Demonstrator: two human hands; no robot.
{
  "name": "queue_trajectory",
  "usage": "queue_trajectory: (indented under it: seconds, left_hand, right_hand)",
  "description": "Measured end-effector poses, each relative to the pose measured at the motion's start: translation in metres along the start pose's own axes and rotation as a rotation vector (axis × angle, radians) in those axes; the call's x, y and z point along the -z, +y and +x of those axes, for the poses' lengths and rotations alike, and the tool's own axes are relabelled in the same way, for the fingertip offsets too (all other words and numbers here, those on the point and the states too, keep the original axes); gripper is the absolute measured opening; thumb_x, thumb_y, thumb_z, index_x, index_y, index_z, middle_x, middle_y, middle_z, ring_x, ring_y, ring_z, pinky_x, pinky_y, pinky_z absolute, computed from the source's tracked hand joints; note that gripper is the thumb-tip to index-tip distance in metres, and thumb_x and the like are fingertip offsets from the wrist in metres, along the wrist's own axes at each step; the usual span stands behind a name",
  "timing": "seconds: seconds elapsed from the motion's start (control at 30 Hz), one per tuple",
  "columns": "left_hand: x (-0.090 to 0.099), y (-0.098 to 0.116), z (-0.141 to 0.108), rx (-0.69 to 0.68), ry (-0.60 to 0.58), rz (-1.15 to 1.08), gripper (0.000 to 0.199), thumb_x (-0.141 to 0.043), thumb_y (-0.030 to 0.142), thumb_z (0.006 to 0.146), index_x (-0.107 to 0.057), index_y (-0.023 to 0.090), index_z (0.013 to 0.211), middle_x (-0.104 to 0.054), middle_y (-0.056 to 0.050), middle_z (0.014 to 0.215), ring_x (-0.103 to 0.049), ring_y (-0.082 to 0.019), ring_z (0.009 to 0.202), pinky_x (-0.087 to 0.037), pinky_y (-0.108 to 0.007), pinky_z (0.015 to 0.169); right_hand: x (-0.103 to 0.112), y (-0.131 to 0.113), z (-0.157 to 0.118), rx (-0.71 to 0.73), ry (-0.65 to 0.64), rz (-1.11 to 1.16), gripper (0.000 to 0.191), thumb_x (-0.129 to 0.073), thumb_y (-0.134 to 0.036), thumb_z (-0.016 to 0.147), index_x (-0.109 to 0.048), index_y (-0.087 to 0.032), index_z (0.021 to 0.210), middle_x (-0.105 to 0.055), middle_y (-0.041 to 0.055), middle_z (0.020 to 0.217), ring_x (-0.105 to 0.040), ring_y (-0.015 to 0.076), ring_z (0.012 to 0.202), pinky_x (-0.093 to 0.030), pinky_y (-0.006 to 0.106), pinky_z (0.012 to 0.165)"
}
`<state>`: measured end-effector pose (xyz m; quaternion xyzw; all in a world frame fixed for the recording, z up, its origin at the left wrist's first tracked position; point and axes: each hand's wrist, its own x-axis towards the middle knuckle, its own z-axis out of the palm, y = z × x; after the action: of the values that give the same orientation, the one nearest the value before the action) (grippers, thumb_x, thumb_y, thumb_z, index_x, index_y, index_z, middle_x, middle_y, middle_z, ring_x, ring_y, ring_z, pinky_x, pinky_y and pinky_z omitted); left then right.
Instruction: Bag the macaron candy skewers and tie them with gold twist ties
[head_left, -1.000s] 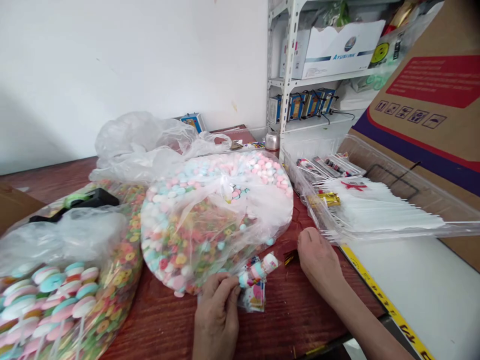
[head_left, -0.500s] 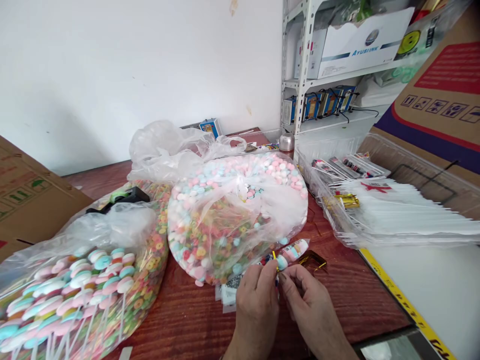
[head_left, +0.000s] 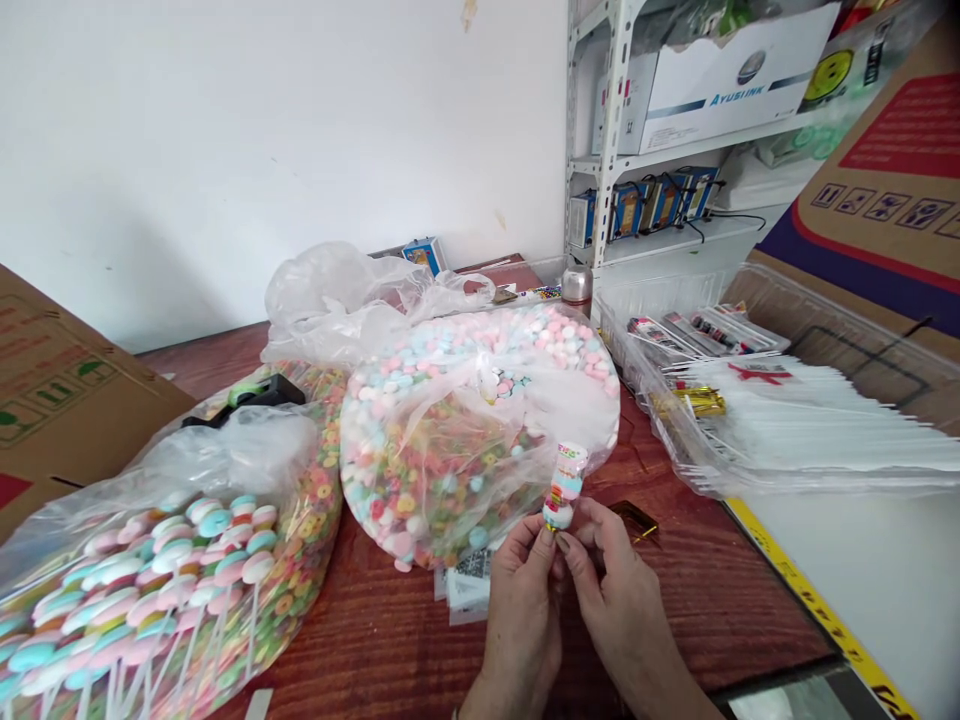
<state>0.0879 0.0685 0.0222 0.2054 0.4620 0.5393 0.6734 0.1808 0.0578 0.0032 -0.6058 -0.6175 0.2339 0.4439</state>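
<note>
As 2 hands [head_left: 527,605] pinch 1 wrapped candy stack [head_left: 567,487], 1 clear tray [head_left: 694,478] at right

- Tray [head_left: 694,480]: right of candy bag [head_left: 442,470]; contains sticks [head_left: 810,420].
- Skewered candies [head_left: 150,580]: left of candy bag.
- Plastic sheeting [head_left: 322,300]: behind candy bag.
- Ink carton [head_left: 739,90]: on shelf rack [head_left: 619,90], behind tray.

Table [head_left: 360,640] red-brown w/ dark grain; sticks [head_left: 810,420] white; lg box [head_left: 892,180] brown, red & purple bands.

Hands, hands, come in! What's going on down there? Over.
Left hand, right hand: both pinching wrapped candy stack at its lower end. Stack roughly upright. Big candy bag close behind.
</note>
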Motion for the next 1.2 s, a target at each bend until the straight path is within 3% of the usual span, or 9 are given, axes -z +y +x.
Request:
queue_trajectory:
  seconds: [0.13, 0.3, 0.43, 0.6, 0.77, 0.9, 1.03, 1.1, 1.2]
  left_hand:
    - [0.006, -0.001, -0.001, -0.087, -0.043, 0.203, 0.019, -0.064, 0.036, 0.083, -0.066, 0.017, 0.084, -0.049, 0.005, 0.056, -0.039, -0.008, 0.05, -0.031, -0.02, 0.05]
    - [0.018, 0.001, -0.002, -0.601, -0.051, 0.823, 0.017, -0.056, 0.025, 0.088, -0.071, 0.021, 0.096, -0.069, -0.005, 0.087, -0.06, -0.018, 0.081, -0.044, -0.028, 0.075]
    - [0.016, 0.003, -0.002, -0.504, 0.0, 0.838, 0.021, -0.051, 0.03, 0.092, -0.068, 0.02, 0.086, -0.066, -0.002, 0.074, -0.058, -0.017, 0.069, -0.044, -0.027, 0.066]
    - [0.012, 0.003, -0.004, -0.436, 0.016, 0.697, 0.021, -0.057, 0.033, 0.088, -0.072, 0.019, 0.092, -0.07, -0.002, 0.077, -0.06, -0.018, 0.073, -0.047, -0.028, 0.071]
    - [0.011, 0.005, -0.004, -0.273, -0.183, 0.504, 0.027, -0.061, 0.032, 0.087, -0.072, 0.023, 0.11, -0.074, -0.005, 0.099, -0.064, -0.021, 0.094, -0.048, -0.033, 0.088]
    - [0.013, 0.024, -0.01, -0.179, -0.458, 0.374, 0.04, -0.065, 0.024, 0.085, -0.064, 0.032, 0.124, -0.055, -0.004, 0.141, -0.045, -0.027, 0.133, -0.035, -0.042, 0.11]
    - [0.021, 0.05, -0.022, -0.376, -0.619, 0.659, 0.024, -0.057, 0.017, 0.088, -0.078, 0.029, 0.085, -0.036, 0.003, 0.156, -0.027, -0.03, 0.144, -0.017, -0.05, 0.119]
    - [0.025, 0.054, -0.026, -0.484, -0.622, 0.991, 0.036, -0.049, 0.011, 0.089, -0.078, 0.031, 0.086, -0.028, 0.006, 0.159, -0.012, -0.03, 0.148, -0.007, -0.056, 0.119]
    - [0.026, 0.046, -0.025, -0.645, -0.448, 1.266, 0.046, -0.044, 0.007, 0.088, -0.071, 0.035, 0.114, -0.017, 0.004, 0.162, 0.006, -0.031, 0.148, -0.006, -0.065, 0.115]
  right_hand:
    - [0.007, 0.005, 0.003, 0.203, -0.028, -0.171, 0.028, -0.035, -0.03, 0.103, -0.055, -0.022, 0.085, -0.066, -0.0018, 0.065, -0.065, 0.0143, 0.052, -0.045, 0.023, 0.048]
    - [0.009, 0.012, 0.0, 0.331, 0.004, -0.237, 0.039, -0.028, -0.034, 0.104, -0.056, -0.019, 0.082, -0.064, 0.0038, 0.066, -0.063, 0.0193, 0.054, -0.042, 0.03, 0.053]
    - [0.009, 0.009, -0.001, 0.35, -0.017, -0.214, 0.032, -0.032, -0.029, 0.104, -0.058, -0.019, 0.088, -0.064, 0.0035, 0.074, -0.065, 0.0169, 0.063, -0.044, 0.027, 0.057]
    - [0.007, 0.005, -0.003, 0.302, 0.052, -0.108, 0.022, -0.039, -0.025, 0.102, -0.06, -0.018, 0.105, -0.065, 0.0056, 0.09, -0.064, 0.0166, 0.082, -0.047, 0.024, 0.071]
    - [0.016, -0.001, -0.001, 0.208, 0.024, -0.005, 0.013, -0.048, -0.019, 0.094, -0.056, -0.021, 0.085, -0.059, 0.0009, 0.078, -0.059, 0.0149, 0.071, -0.044, 0.024, 0.064]
    - [0.035, -0.007, 0.001, 0.284, -0.138, 0.042, 0.013, -0.048, -0.012, 0.088, -0.052, -0.022, 0.08, -0.055, -0.0015, 0.074, -0.056, 0.0133, 0.066, -0.042, 0.023, 0.06]
    - [0.063, -0.012, 0.003, 0.302, -0.203, 0.053, 0.014, -0.048, -0.013, 0.09, -0.054, -0.022, 0.081, -0.055, -0.0018, 0.074, -0.055, 0.0128, 0.066, -0.042, 0.022, 0.059]
    - [0.074, -0.017, 0.001, 0.277, -0.209, 0.078, 0.016, -0.048, -0.014, 0.092, -0.052, -0.023, 0.079, -0.054, -0.0022, 0.073, -0.053, 0.0123, 0.065, -0.042, 0.022, 0.06]
    - [0.078, -0.023, -0.005, 0.231, -0.321, 0.168, 0.018, -0.05, -0.017, 0.091, -0.051, -0.023, 0.074, -0.052, -0.0034, 0.068, -0.051, 0.0115, 0.06, -0.04, 0.02, 0.055]
